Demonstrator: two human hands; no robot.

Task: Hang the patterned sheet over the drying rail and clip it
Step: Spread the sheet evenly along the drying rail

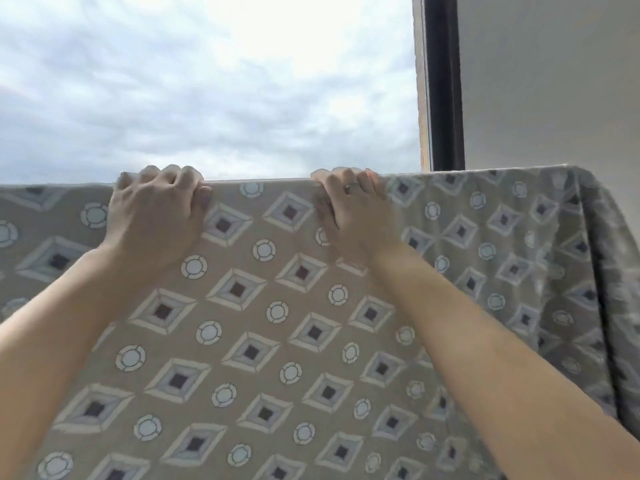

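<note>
Both hands are up at the top fold of the sheet [277, 306], fingers hooked over it and curled shut on the cloth where it bends over the rail. The left hand [156, 209] sits left of centre, the right hand [353, 206], which wears a ring, just right of centre, with a bare stretch of fold between them. The rail itself is hidden under the cloth; its line shows only as the straight top edge running left to right, level with the hands and square across the view. The sheet hangs down from that edge toward the person, and its right end droops off in loose folds near the wall [554, 81]. No clip is visible. Since the fold's long axis runs sideways, any smoothing or clipping will likely mean sliding the hands outward along it; the right hand is nearer the slack end.
</note>
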